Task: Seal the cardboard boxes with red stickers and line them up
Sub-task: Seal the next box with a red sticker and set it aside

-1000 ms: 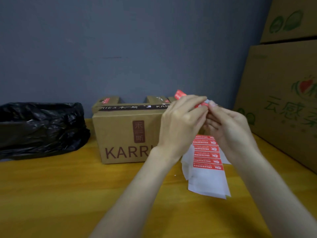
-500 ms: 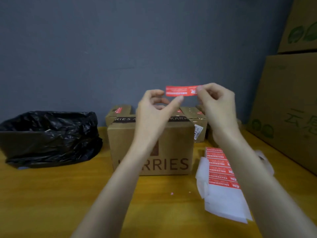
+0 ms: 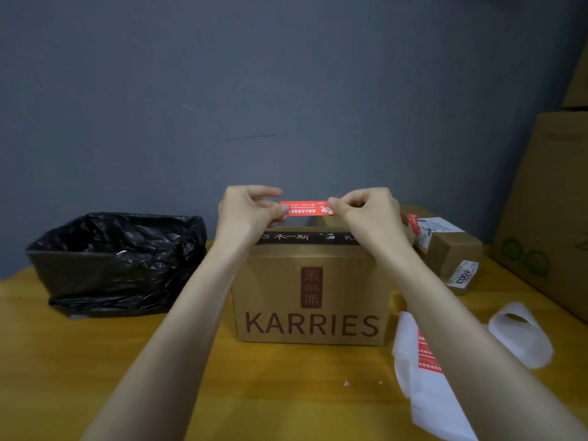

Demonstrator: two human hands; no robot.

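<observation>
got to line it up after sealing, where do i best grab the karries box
Probably by its two end walls, one hand from each side: the KARRIES box stands upright, broad front toward you, and looks too wide for one hand. Keep off the top, where the red sticker seems headed.

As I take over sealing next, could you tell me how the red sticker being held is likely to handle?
The red sticker looks thin and light, so probably floppy: left hand and right hand pinch its ends to hold it flat. Being adhesive, it may cling to fingers.
</observation>
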